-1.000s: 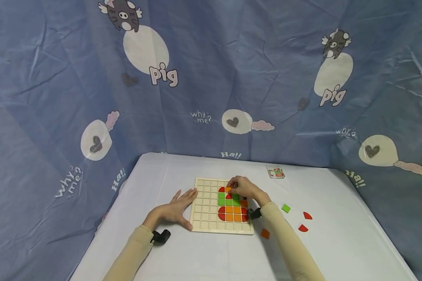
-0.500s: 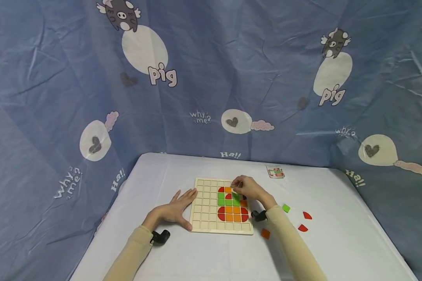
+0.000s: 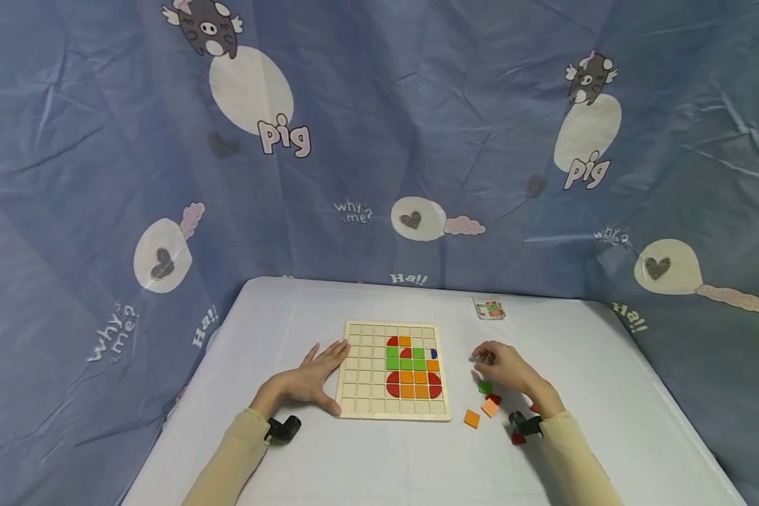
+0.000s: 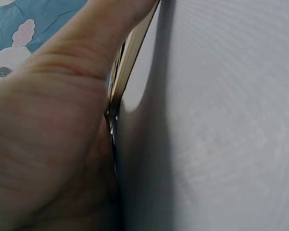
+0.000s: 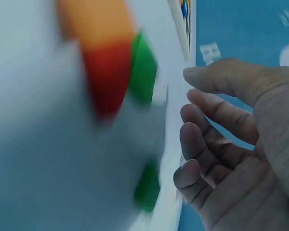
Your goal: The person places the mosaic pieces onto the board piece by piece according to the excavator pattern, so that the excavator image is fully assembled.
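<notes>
White desk (image 3: 367, 457) under a blue cloth held a wooden grid board (image 3: 393, 370) with red, green and orange tiles in it, the flat left hand (image 3: 310, 379) pressed its edge, and the right hand (image 3: 504, 364), loosely curled and empty, hung over loose tiles (image 3: 485, 387).

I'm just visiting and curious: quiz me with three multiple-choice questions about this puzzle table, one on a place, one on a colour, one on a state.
1. Where does the left hand rest?
A. against the wooden board's left edge
B. on the small card
C. over the loose pieces

2. What colour is the single small piece at the pattern's right edge?
A. yellow
B. blue
C. white

3. What does the right hand hold?
A. the board
B. a pen
C. nothing visible

Answers: 1 A, fingers lie flat along that edge. 2 B, it shows blue beside the green squares. 3 C, its loosely curled fingers look empty above the loose pieces.
</notes>
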Demonstrator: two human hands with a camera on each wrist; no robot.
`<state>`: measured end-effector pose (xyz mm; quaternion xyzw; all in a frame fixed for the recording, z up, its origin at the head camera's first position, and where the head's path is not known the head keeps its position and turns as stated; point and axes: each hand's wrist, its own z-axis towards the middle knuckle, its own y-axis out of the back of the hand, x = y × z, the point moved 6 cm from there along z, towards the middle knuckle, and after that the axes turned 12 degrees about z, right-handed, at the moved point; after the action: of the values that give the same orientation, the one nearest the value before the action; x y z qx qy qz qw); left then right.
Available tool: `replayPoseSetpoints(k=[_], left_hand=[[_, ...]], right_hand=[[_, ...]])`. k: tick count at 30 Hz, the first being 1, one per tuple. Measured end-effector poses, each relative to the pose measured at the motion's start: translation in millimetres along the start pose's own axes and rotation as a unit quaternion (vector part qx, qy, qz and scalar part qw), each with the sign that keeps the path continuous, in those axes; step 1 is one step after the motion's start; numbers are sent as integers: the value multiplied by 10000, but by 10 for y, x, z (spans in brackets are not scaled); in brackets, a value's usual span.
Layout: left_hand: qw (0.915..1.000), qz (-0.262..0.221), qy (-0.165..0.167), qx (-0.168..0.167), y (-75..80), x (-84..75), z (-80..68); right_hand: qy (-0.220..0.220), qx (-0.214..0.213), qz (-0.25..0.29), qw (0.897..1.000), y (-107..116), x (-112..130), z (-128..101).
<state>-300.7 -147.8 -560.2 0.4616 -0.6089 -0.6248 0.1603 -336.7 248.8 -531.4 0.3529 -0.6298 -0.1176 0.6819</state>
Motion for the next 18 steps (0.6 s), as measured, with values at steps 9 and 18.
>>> replayPoseSetpoints(k=[9, 18], left_hand=[[10000, -63, -18, -34, 16, 7, -20], [9999, -67, -132, -48, 18, 0, -18]], right_hand=[[-430, -611, -240, 9969, 531, -435, -568], [-601, -1003, -457, 9921, 780, -700, -896]])
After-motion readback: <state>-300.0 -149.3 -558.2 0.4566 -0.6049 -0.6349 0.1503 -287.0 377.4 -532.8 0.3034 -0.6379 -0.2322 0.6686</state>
